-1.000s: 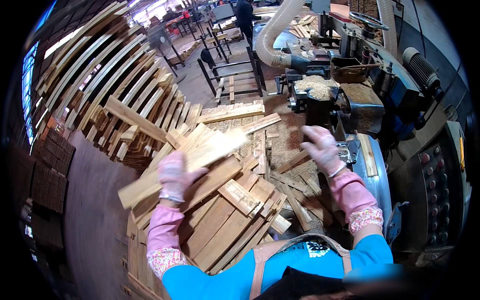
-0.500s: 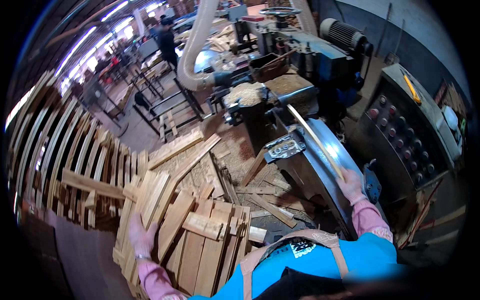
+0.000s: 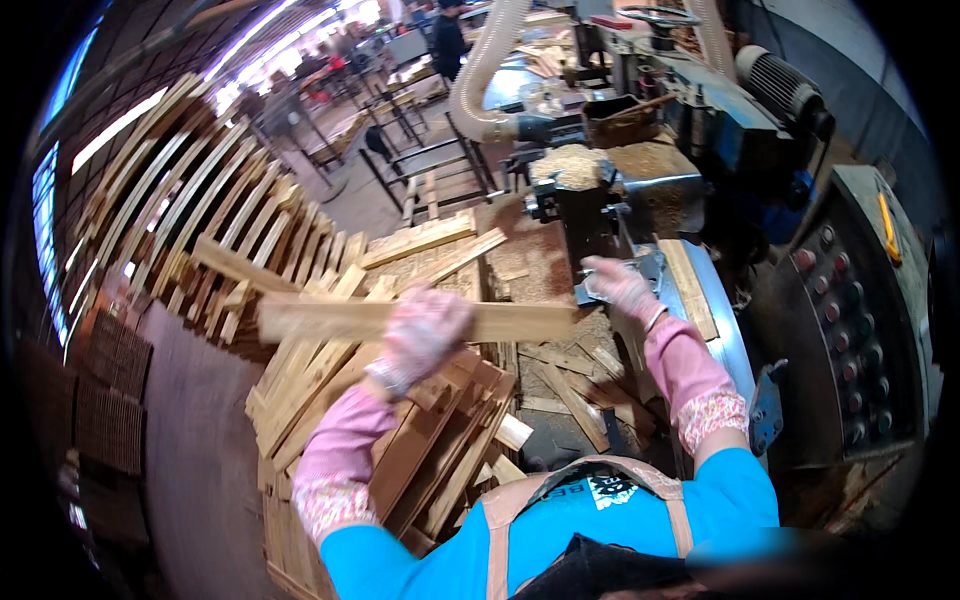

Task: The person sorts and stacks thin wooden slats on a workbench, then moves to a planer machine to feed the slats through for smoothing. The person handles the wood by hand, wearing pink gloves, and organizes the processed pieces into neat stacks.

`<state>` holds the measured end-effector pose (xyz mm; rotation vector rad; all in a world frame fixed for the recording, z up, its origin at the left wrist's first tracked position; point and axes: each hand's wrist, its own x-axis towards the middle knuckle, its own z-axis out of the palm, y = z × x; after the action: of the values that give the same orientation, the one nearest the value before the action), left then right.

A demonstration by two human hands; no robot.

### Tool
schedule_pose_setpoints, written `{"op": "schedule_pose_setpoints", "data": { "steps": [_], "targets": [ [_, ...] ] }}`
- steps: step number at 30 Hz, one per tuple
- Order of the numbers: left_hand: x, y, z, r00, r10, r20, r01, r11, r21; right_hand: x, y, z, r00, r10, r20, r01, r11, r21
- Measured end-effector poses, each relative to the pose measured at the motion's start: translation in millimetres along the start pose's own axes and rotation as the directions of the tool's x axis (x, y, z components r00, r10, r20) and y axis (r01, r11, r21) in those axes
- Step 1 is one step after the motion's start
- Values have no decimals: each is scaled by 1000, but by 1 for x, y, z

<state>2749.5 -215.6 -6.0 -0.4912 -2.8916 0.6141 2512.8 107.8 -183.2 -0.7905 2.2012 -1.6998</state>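
Note:
My left hand [image 3: 428,328], in a light glove, is closed round the middle of a flat wooden board [image 3: 525,322]. The board is held level above the wood pile, slightly blurred, its right end pointing toward the machine. My right hand [image 3: 622,287], also gloved, is raised with fingers stretched out near the metal guide block [image 3: 648,272] beside the machine bed. I see no wood in it. Another wooden piece [image 3: 688,290] lies lengthwise on the shiny metal bed [image 3: 722,345], just right of my right hand.
Loose boards [image 3: 450,440] are heaped before me, with stacked slats [image 3: 190,210] to the left. The woodworking machine [image 3: 735,130] has sawdust [image 3: 570,168] on it and a ribbed hose [image 3: 480,85]. A button panel [image 3: 850,330] stands on the right. A person [image 3: 449,40] is far off.
My left hand has come up from the pile with the board in it. My right hand has left the strip on the bed and moved left. The view has shifted left.

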Motion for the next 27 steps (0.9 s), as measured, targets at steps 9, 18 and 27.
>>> {"op": "schedule_pose_setpoints", "data": {
  "steps": [9, 18, 27],
  "targets": [
    [-34, -85, 59, 731, -609, -307, 443, 766, -465, -158, -38, -36, 935, 335, -118, -329, 942, 63],
    [-257, -200, 149, 467, -805, 366, 808, 220, -547, -327, 77, -63, 766, 80, -638, -619, 357, -699],
    [-29, -86, 17, 889, -200, -413, 226, 974, 16, 2, 65, -67, 899, 157, -410, -314, 882, -350]
  ]
}}
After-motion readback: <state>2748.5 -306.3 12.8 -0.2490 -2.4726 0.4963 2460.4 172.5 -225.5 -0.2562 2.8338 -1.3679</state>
